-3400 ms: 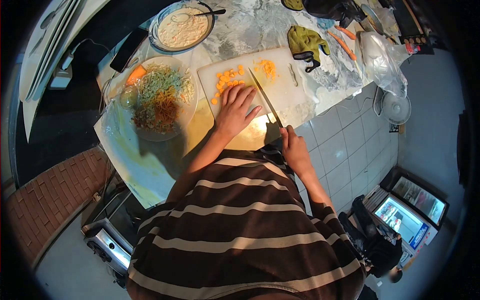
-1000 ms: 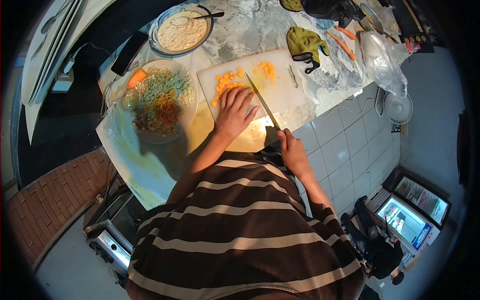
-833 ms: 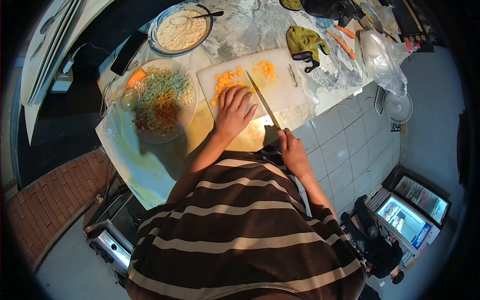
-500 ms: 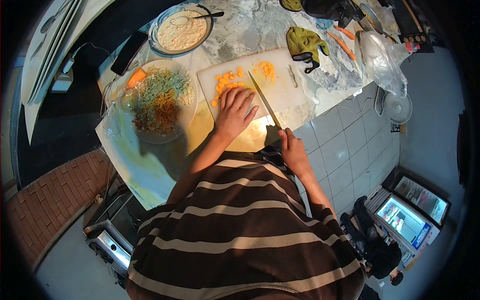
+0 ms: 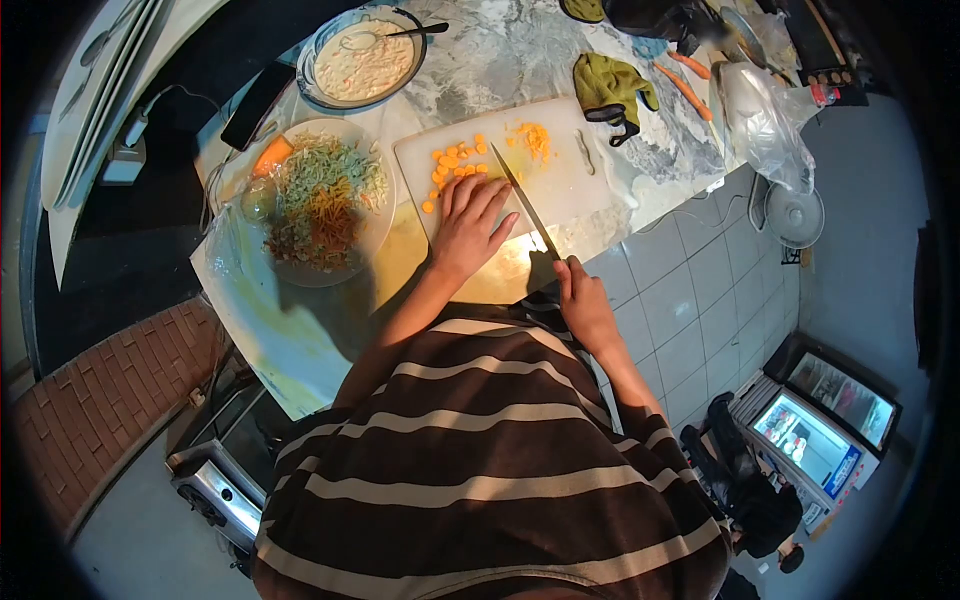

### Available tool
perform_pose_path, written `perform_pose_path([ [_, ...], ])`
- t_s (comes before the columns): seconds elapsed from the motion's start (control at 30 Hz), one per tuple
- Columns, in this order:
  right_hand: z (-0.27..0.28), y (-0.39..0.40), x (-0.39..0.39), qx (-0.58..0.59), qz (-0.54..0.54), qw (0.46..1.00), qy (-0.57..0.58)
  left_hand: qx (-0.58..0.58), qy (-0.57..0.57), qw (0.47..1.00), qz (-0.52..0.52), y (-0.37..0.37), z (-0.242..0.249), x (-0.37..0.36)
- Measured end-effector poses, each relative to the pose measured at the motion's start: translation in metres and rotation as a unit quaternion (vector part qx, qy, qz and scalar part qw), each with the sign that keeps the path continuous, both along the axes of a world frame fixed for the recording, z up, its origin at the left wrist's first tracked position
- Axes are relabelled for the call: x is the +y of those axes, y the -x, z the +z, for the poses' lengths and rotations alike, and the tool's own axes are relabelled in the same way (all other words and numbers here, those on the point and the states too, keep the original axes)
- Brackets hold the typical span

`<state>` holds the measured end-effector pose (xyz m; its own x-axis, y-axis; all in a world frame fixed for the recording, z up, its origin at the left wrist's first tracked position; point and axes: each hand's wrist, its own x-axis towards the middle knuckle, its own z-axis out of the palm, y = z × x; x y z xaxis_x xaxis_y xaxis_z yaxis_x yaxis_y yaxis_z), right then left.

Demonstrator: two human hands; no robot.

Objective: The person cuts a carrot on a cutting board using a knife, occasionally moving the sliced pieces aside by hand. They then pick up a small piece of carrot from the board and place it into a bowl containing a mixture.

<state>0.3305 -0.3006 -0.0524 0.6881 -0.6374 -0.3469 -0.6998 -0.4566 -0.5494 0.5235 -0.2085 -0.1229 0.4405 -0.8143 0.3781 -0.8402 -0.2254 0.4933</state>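
My left hand (image 5: 470,235) rests on the white cutting board (image 5: 572,195), fingers curled down over a carrot piece (image 5: 508,183) that is mostly hidden under them. In my right hand (image 5: 588,308) is the handle of a long knife (image 5: 527,203). Its blade lies across the board just right of my left fingertips. Several carrot slices (image 5: 450,158) are scattered beyond and to the left of my left hand. Past the blade, a small heap of finely cut carrot (image 5: 532,138) sits on the board.
Left of the board stands a large plate (image 5: 388,225) of shredded vegetables. Behind it is a bowl (image 5: 305,75) of pale batter with a spoon (image 5: 420,31). A green-black glove (image 5: 612,90), whole carrots (image 5: 685,92) and a plastic bag (image 5: 755,120) lie to the right. A person (image 5: 765,510) is at lower right.
The knife blade has shifted slightly left, closer to my left fingers. My left hand has stayed nearly in place.
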Motion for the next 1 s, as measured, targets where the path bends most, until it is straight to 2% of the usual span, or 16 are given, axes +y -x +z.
perform_pose_path([
  [0.67, -0.006, 0.0, -0.001, 0.039, 0.03, 0.998, 0.044, -0.001, 0.002, 1.0, -0.001, -0.001, -0.003, 0.0],
  [1.0, -0.011, -0.002, 0.002, 0.07, 0.022, 0.997, 0.026, -0.003, 0.0, 1.0, 0.001, -0.001, -0.001, 0.0],
])
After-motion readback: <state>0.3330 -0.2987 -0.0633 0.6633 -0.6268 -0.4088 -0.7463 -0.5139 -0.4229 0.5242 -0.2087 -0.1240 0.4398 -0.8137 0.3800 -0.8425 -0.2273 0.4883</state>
